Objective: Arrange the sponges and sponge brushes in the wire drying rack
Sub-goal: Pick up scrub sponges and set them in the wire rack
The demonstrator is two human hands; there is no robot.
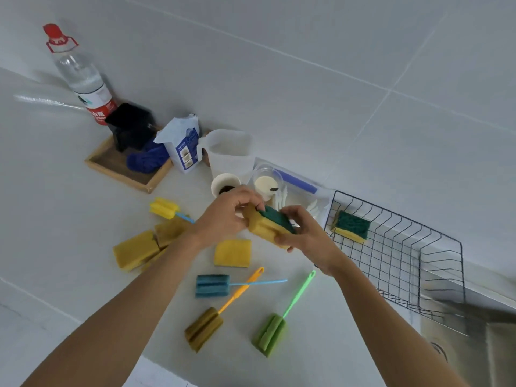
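Both hands hold one yellow sponge with a green scouring side (268,223) above the counter; my left hand (226,213) grips its left end and my right hand (304,233) its right end. The black wire rack (405,247) stands to the right, with one yellow-green sponge (351,226) inside near its far left corner. On the counter lie a flat yellow sponge (232,252), two yellow sponges (148,247) at left, and sponge brushes: yellow (164,208), blue (212,286), olive with an orange handle (203,328), green (269,334).
A water bottle (81,76), a wooden tray (125,171) with a black pot and a blue cloth, a white bag (183,146), a plastic jug (229,152), a paper cup (224,184) and a clear cup (266,182) stand along the wall. A steel sink (474,344) lies at bottom right.
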